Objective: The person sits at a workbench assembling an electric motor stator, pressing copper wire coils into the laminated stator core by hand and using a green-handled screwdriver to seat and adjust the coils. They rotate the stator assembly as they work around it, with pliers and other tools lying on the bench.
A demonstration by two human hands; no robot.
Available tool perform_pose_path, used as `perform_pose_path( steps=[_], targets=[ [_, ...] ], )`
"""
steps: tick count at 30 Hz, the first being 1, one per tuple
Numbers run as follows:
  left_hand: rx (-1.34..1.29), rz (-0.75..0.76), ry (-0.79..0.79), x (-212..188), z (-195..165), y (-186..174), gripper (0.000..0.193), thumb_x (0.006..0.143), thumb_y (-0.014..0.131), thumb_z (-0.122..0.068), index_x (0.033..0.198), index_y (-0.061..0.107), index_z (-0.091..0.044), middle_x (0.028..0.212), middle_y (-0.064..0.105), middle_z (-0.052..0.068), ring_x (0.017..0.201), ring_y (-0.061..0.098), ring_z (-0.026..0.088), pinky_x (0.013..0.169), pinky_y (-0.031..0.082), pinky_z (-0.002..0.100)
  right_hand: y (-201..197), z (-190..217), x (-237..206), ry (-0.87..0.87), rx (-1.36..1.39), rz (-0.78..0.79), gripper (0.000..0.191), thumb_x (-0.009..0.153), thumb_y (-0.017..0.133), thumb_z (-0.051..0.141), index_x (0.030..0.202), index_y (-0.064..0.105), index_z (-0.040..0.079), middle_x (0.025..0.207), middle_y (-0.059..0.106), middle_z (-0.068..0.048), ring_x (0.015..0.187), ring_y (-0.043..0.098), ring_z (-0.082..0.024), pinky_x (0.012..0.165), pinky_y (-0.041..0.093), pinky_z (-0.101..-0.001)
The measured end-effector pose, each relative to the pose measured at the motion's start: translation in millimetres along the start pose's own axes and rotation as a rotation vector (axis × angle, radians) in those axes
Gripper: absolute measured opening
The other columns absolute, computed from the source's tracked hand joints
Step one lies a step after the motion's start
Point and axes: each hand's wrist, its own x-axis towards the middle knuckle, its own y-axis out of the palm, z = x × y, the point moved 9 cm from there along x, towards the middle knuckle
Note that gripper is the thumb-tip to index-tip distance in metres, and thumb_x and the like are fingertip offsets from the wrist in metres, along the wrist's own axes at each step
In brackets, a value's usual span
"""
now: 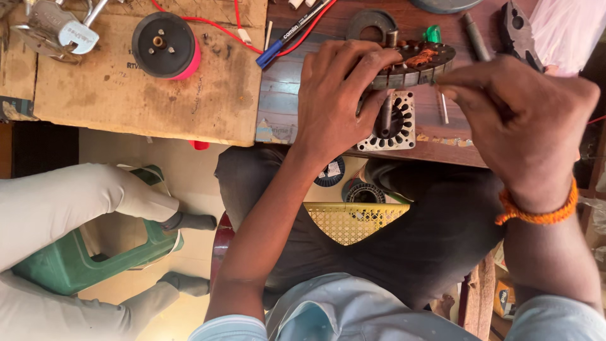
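My left hand [338,95] grips a round motor stator [421,62] with copper windings, holding it on edge over the wooden workbench [284,95]. My right hand [517,120] is pinched shut at the stator's right rim, around something too thin to make out. Below the stator lies a flat square metal stator plate [401,129] with slots around its bore. An orange thread band circles my right wrist.
A cardboard sheet [126,95] carries a black-and-red round part [165,45] and a metal clamp [53,31]. A blue pen [287,38], red wire, pliers [521,31] and a bolt lie at the back. Another person's legs and a green stool [63,265] are at left.
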Motion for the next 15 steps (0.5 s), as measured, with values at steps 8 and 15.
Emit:
perform_pose_path(
  steps=[8, 15],
  targets=[
    [-0.001, -0.023, -0.042, -0.5, -2.4, -1.0, 0.051, 0.086, 0.083, -0.015, 0.132, 0.061, -0.019, 0.127, 0.06, -0.004, 0.114, 0.055, 0.02, 0.093, 0.04, 0.039, 15.4, -17.1, 31.0, -0.139, -0.033, -0.03, 0.005, 0.103, 0.078, -0.004, 0.106, 0.075, -0.005, 0.078, 0.065, -0.01, 0.061, 0.054, -0.013, 0.061, 0.039, -0.0272],
    [-0.109, -0.038, -0.107, 9.4, -2.7, -16.9, 0.043, 0.096, 0.078, -0.037, 0.13, 0.062, -0.018, 0.113, 0.068, 0.0, 0.106, 0.062, 0.022, 0.09, 0.045, 0.038, 51.5, -50.2, 59.8, -0.242, -0.075, -0.048, 0.015, 0.103, 0.082, 0.003, 0.097, 0.071, -0.005, 0.073, 0.063, -0.01, 0.062, 0.055, -0.015, 0.058, 0.039, -0.0274]
  ],
)
